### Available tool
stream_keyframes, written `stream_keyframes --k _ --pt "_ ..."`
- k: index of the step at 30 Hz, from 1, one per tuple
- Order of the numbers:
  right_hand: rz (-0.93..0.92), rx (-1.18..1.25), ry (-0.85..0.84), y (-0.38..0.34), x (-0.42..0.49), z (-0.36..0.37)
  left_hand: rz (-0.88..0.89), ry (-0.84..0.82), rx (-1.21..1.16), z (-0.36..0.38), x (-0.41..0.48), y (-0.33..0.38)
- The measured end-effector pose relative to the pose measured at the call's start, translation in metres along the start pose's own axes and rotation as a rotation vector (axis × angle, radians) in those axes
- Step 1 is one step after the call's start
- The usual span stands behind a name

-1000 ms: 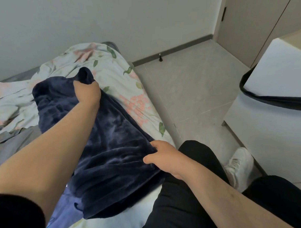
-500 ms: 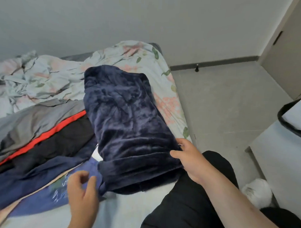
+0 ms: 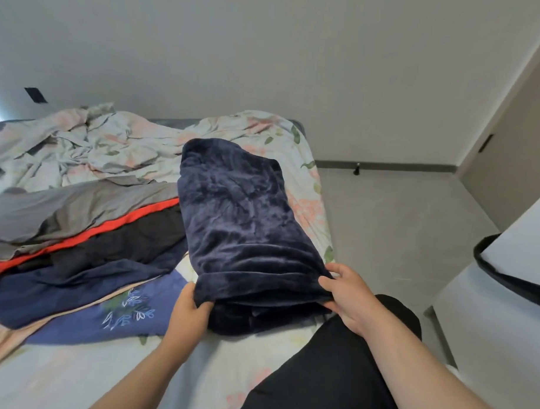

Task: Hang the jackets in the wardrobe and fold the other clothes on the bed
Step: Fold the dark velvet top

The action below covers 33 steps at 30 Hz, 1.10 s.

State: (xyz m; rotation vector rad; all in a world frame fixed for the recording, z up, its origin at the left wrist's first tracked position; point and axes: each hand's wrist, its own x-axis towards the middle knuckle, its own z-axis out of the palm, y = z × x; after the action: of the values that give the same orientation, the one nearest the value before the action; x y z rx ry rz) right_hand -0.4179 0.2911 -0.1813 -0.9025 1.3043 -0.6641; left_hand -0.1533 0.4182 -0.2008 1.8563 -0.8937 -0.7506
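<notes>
1. A dark navy fleece garment (image 3: 243,234) lies in the centre of the frame, on the bed (image 3: 73,378). It is folded into a long shape that runs from the near edge up toward the middle of the picture.
2. The left hand (image 3: 188,311), in the lower centre, grasps the near left corner of this garment; the fingers are curled around the folded edge and the thumb is on top of the fabric.
3. The right hand (image 3: 348,294), at the lower right of centre, pinches the near right corner of the same garment, with the thumb above and the other fingers under the edge.
4. At the left of the frame there is a pile of other clothes (image 3: 77,237): a grey piece on top, then a red stripe, black fabric and dark blue fabric below it. The pile touches the left side of the fleece garment.
5. A blue cloth with a pale leaf pattern (image 3: 127,309) lies flat at the lower left, just beside the left hand.
6. A crumpled floral duvet (image 3: 111,146) fills the upper left part of the bed.
7. The person's leg in black trousers (image 3: 327,374) is in the lower right, against the bed edge.
8. A white cabinet (image 3: 497,319) stands at the right edge of the frame, with a dark strap-like item (image 3: 505,273) over it.
</notes>
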Motion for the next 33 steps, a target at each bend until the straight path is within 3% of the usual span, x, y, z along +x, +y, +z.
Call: stream_keyframes --k 3,5,8,11,13,14,16,18,22,26,33 --pt "-0.032 -0.046 0.095 0.001 0.004 -0.001 -0.166 0.105 -0.159 0.007 -0.018 -0.009" --pt "-0.041 -0.089 0.149 0.002 0.005 -0.002 -0.228 0.170 -0.126 0.006 -0.032 -0.020" --pt "-0.055 -0.196 0.175 0.004 0.001 -0.001 -0.179 0.131 0.260 -0.001 -0.050 -0.037" --pt "-0.030 -0.342 0.139 0.002 -0.002 0.001 -0.070 -0.094 0.559 -0.008 -0.057 -0.043" --pt "0.038 -0.411 0.099 0.001 0.000 0.002 -0.041 -0.181 0.444 -0.010 -0.059 -0.040" --pt "0.086 -0.385 0.081 0.000 0.000 0.002 -0.083 -0.175 0.267 -0.010 -0.061 -0.035" --pt "0.191 -0.234 -0.008 -0.002 -0.002 0.002 -0.247 -0.105 -0.164 -0.009 -0.056 -0.023" --pt "0.227 -0.177 -0.101 -0.002 0.000 0.001 -0.403 -0.126 -0.379 -0.007 -0.044 -0.014" --pt "0.194 -0.281 -0.130 0.005 0.006 0.001 -0.492 -0.170 -0.329 -0.002 -0.029 -0.001" --pt "0.159 -0.088 -0.173 0.004 0.003 0.001 -0.499 -0.193 -0.456 -0.003 -0.031 -0.006" --pt "-0.085 -0.077 -0.075 0.002 -0.028 0.002 -0.310 0.102 -0.630 -0.028 -0.042 0.000"
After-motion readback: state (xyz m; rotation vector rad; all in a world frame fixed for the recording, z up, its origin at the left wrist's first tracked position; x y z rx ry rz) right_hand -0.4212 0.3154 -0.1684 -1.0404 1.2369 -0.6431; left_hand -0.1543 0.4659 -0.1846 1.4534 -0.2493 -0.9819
